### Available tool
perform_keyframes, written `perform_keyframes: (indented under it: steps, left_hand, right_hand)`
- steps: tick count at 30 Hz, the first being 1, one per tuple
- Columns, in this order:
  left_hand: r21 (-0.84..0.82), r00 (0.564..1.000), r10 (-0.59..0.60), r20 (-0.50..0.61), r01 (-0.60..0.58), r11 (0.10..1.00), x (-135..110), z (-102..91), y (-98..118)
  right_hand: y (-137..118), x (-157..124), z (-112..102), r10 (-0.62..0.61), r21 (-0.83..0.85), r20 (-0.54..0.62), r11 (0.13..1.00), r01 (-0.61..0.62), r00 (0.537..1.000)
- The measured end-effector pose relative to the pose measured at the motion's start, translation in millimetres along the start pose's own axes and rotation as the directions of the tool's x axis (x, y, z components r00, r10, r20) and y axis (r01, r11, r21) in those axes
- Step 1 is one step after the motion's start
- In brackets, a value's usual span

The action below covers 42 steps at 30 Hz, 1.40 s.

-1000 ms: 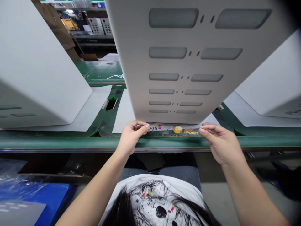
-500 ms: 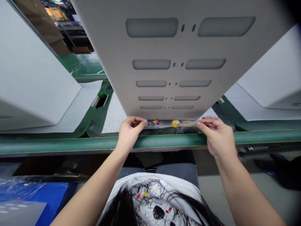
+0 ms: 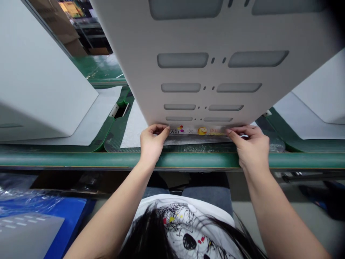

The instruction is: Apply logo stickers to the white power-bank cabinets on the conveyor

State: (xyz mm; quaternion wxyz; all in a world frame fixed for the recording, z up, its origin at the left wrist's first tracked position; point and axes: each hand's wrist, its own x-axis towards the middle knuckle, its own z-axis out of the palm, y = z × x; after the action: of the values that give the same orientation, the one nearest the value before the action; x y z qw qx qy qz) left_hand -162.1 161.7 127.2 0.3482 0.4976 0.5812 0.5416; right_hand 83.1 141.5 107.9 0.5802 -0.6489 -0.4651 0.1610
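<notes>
A large pale grey metal panel point(image 3: 194, 68) with rows of embossed oblong recesses leans up in front of me. Along its lower edge runs a printed strip point(image 3: 196, 131) with coloured logos and Chinese characters. My left hand point(image 3: 153, 142) pinches the strip's left part, with fingertips against the panel's lower edge. My right hand point(image 3: 249, 144) grips the strip's right part in the same way. Between my hands, the strip's middle lies uncovered. The strip's ends are hidden behind my fingers.
Similar pale panels point(image 3: 37, 68) stand to the left and right. Below lie a green conveyor belt point(image 3: 115, 135) with white sheets and a green front rail point(image 3: 199, 160). Blue plastic-wrapped goods point(image 3: 45, 212) sit low on the left, with shelving far behind.
Both hands have risen and now press the strip higher, against the panel's lower edge. The strip has moved up onto the panel, and the view has shifted slightly.
</notes>
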Motion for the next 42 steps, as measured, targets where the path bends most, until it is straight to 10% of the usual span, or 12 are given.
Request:
perform_keyframes:
  steps: [42]
  left_hand:
    - [-0.143,0.995,-0.072,-0.067,0.061,0.988,2,8.9,-1]
  right_hand:
    - [-7,5,7,-0.001,-0.066,-0.022,0.998,-0.001,1.000]
